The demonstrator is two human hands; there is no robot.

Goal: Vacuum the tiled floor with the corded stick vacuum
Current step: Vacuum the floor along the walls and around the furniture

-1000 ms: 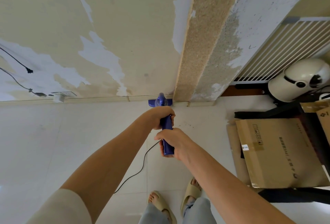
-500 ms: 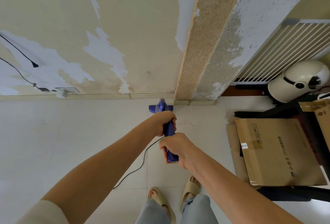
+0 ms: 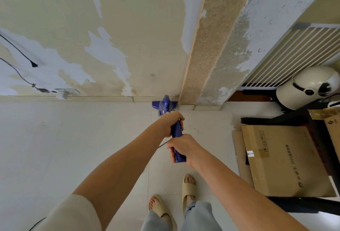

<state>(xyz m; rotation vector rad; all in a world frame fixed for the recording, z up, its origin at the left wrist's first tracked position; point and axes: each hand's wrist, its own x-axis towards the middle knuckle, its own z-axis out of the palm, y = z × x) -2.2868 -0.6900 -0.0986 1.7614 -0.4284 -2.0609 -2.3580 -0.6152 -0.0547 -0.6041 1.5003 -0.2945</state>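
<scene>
From the head camera, looking down along both outstretched bare arms, a blue plastic corded stick vacuum (image 3: pixel 177 135) runs away from the person toward the wall, its handle held in both hands. The left hand (image 3: pixel 172 124) is farther along the handle, fingers curled round it; the right hand (image 3: pixel 181 148) grips the near end just behind it, thumb and fingers wrapped round the blue shaft, whose butt sticks out below the palm. The vacuum's wide blue floor head (image 3: pixel 164 105) sits on the pale tiled floor (image 3: pixel 73 138), right against the cream skirting at the foot of the peeling yellow-and-white painted wall (image 3: pixel 110 28), just left of a rough brown chipboard plank (image 3: pixel 207 46) leaning upright on that wall. A thin black power cord (image 3: pixel 162 145) shows between the two forearms near the handle. A few dark specks lie on the tiles just right of the hands. To the right, flat brown cardboard boxes (image 3: pixel 283 159) lie on the floor near a dark frame, and behind them a rounded white appliance (image 3: pixel 311 87) stands before a white barred gate (image 3: pixel 298 56). At far left a white wall socket (image 3: pixel 67 91) has a plug in it, with dark cables hanging above. Below, two feet in beige slide sandals (image 3: pixel 187 190) stand on the tiles beneath light blue trouser legs.
</scene>
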